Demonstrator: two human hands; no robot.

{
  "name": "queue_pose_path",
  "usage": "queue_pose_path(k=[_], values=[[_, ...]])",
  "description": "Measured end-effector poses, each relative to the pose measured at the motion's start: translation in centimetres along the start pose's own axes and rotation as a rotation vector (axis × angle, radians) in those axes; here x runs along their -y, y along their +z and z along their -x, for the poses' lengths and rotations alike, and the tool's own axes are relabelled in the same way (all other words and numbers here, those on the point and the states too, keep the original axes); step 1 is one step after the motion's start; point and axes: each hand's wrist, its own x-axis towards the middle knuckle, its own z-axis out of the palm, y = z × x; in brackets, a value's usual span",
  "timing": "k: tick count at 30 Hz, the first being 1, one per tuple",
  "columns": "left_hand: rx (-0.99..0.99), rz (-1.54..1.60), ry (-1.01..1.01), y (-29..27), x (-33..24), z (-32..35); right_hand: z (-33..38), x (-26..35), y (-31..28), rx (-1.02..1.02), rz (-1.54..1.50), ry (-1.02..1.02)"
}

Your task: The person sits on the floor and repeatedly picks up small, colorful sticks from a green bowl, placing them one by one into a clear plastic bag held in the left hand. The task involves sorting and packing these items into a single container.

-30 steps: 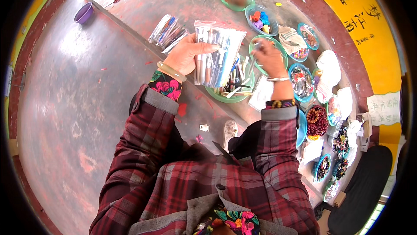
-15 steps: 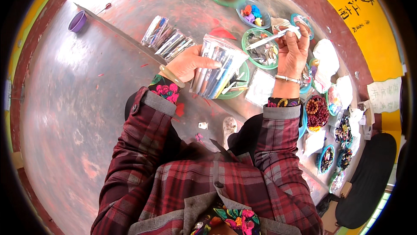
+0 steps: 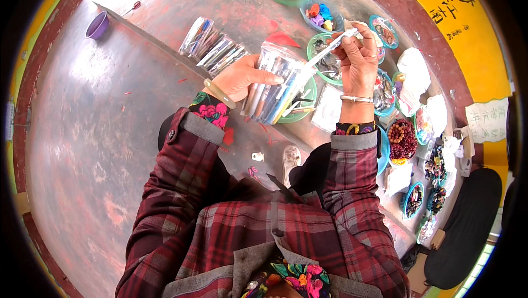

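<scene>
My left hand (image 3: 242,79) is closed on a clear plastic bag (image 3: 270,95) packed with several pens, the thumb lying across its front. Above and right of it, my right hand (image 3: 358,61) pinches a slim white pen (image 3: 330,50) near its upper end. The pen slants down to the left, and its lower end meets the upper right edge of the bag; whether it is inside the bag I cannot tell. Partly behind the bag sits a green basket (image 3: 314,99) with a few loose pens. Beyond the hands lie several filled bags of pens (image 3: 212,47) in a row.
A green basket of small wrapped items (image 3: 311,50) stands behind the pen. Flat clear bags (image 3: 328,108) lie by my right wrist. Several bowls of beads (image 3: 402,143) and white bags (image 3: 413,72) line the right side. A purple basin (image 3: 98,26) stands far left.
My right hand has moved left with the white pen, bringing its lower end to the bag's edge. My left hand and the bag have stayed almost still.
</scene>
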Motion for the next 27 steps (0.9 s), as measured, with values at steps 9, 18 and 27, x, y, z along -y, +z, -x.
queue_pose_path(k=[9,18,27], values=[[0.012,-0.028,-0.034,-0.2,0.5,-0.1,-0.1,-0.2,-0.3,0.004,0.023,0.081],[0.003,0.022,0.018,0.4,0.1,-0.2,0.3,-1.3,0.3,0.039,0.131,0.154],[-0.021,0.075,0.033,-0.2,0.0,-0.3,0.8,-2.3,1.1,0.102,0.286,0.18]])
